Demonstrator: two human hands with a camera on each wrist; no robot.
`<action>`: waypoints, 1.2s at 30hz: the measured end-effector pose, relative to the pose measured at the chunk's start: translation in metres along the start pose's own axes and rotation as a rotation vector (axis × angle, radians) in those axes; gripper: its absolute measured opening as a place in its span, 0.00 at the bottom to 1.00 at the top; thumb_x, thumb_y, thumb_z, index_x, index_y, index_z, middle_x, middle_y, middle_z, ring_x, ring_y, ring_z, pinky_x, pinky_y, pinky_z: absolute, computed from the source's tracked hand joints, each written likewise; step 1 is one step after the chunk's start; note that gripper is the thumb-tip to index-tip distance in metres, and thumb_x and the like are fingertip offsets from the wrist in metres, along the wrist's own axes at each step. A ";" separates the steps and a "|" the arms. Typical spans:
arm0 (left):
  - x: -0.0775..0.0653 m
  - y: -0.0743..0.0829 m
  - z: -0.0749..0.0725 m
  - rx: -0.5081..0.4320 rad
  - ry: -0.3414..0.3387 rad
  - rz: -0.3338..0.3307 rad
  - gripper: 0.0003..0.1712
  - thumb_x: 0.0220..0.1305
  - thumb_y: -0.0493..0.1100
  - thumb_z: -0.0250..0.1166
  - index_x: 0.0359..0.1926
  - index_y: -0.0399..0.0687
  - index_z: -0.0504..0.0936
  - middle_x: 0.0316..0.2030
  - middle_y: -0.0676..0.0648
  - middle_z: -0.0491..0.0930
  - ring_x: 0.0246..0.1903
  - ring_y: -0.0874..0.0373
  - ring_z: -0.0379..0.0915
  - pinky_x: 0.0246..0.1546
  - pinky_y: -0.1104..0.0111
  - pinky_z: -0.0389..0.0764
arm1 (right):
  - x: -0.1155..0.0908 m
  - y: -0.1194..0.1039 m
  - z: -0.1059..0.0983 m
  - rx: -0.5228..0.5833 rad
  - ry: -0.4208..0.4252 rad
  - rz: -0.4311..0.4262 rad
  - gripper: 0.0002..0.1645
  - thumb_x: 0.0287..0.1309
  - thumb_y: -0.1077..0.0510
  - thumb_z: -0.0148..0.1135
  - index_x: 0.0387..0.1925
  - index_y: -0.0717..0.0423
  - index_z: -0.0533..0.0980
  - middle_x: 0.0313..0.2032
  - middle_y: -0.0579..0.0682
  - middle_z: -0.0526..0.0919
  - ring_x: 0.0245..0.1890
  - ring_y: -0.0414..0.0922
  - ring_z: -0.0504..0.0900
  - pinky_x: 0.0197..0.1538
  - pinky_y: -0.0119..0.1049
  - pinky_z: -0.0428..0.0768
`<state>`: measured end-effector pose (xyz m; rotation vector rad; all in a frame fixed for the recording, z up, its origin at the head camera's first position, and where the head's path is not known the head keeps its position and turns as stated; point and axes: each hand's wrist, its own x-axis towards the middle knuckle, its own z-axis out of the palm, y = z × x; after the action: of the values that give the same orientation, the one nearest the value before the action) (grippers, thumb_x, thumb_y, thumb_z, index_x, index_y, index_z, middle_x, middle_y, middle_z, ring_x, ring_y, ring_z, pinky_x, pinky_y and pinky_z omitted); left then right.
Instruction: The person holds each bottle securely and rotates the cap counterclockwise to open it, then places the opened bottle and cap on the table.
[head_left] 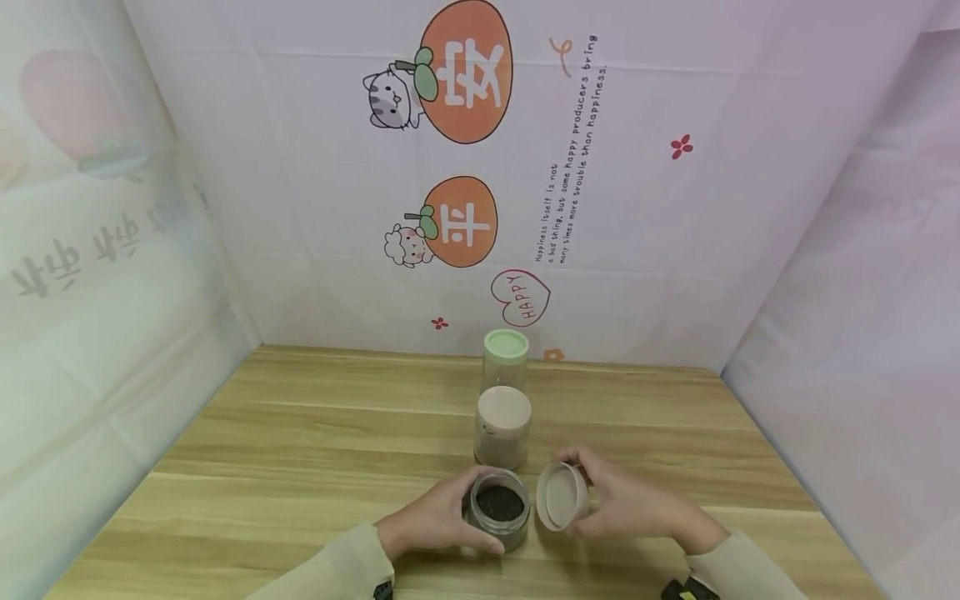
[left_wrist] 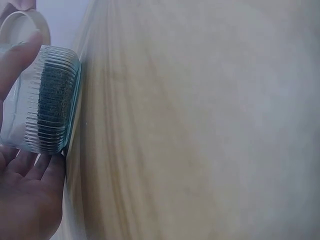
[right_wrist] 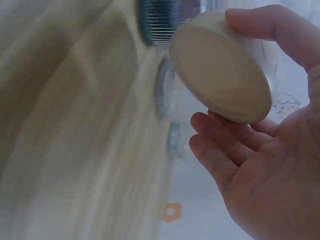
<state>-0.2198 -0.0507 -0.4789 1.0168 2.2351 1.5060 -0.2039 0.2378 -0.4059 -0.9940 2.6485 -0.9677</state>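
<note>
My left hand [head_left: 441,518] grips a ribbed glass jar [head_left: 512,537] that stands upright on the table, its mouth uncovered and dark grains inside. In the left wrist view the jar [left_wrist: 52,100] shows ribbed sides and the dark contents about its lower part. Just to the right, my right hand [head_left: 626,500] holds a beige round lid [head_left: 561,497] by its rim, tilted with the inner side toward the head camera and apart from the jar. From the right wrist, the smooth outer face of the lid [right_wrist: 220,70] shows between thumb and fingers.
Directly behind the open jar stands a clear jar with a beige lid [head_left: 504,410]. Behind that is another clear jar with a pale green lid [head_left: 506,346]. The wooden table [head_left: 337,433] meets a printed cloth wall [head_left: 615,308] at the back, with cloth at both sides.
</note>
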 end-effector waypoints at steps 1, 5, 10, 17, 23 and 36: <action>0.000 -0.002 0.000 0.003 -0.001 -0.002 0.48 0.39 0.55 0.75 0.62 0.63 0.61 0.55 0.54 0.70 0.56 0.56 0.65 0.58 0.63 0.63 | -0.001 0.002 0.001 0.005 -0.003 0.002 0.47 0.37 0.48 0.74 0.58 0.56 0.61 0.49 0.46 0.72 0.48 0.43 0.72 0.49 0.39 0.74; 0.001 -0.005 0.000 0.004 -0.010 -0.003 0.48 0.40 0.56 0.74 0.62 0.64 0.60 0.55 0.56 0.69 0.56 0.58 0.64 0.58 0.63 0.63 | -0.002 0.011 0.004 0.033 -0.009 0.008 0.48 0.37 0.45 0.74 0.58 0.56 0.60 0.50 0.46 0.71 0.50 0.45 0.71 0.52 0.42 0.72; 0.001 -0.005 0.000 0.032 -0.009 -0.013 0.48 0.40 0.57 0.74 0.62 0.66 0.59 0.55 0.58 0.69 0.56 0.59 0.64 0.58 0.65 0.63 | -0.003 0.023 0.007 0.062 -0.032 0.002 0.49 0.36 0.44 0.74 0.57 0.56 0.60 0.52 0.47 0.70 0.53 0.47 0.70 0.54 0.43 0.71; 0.000 -0.007 0.000 0.038 -0.013 -0.001 0.48 0.40 0.57 0.74 0.62 0.65 0.59 0.55 0.58 0.69 0.56 0.59 0.64 0.58 0.65 0.63 | -0.007 0.039 0.009 0.104 -0.089 0.010 0.49 0.39 0.44 0.73 0.58 0.56 0.58 0.57 0.50 0.67 0.57 0.51 0.66 0.55 0.48 0.68; 0.001 -0.007 0.000 0.006 -0.023 0.002 0.48 0.40 0.56 0.74 0.62 0.65 0.59 0.56 0.55 0.69 0.56 0.58 0.64 0.58 0.63 0.63 | -0.010 0.047 0.009 0.148 -0.120 0.028 0.47 0.40 0.46 0.72 0.58 0.54 0.57 0.59 0.53 0.65 0.57 0.53 0.65 0.54 0.50 0.66; 0.000 -0.003 -0.001 0.010 -0.021 0.003 0.47 0.42 0.56 0.74 0.62 0.65 0.60 0.55 0.54 0.69 0.55 0.58 0.65 0.58 0.62 0.63 | -0.014 0.051 0.010 -0.082 -0.140 0.030 0.52 0.35 0.42 0.73 0.63 0.51 0.61 0.55 0.46 0.67 0.52 0.47 0.66 0.49 0.44 0.70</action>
<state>-0.2214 -0.0520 -0.4816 1.0341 2.2296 1.4799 -0.2175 0.2708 -0.4463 -0.9977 2.5969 -0.7588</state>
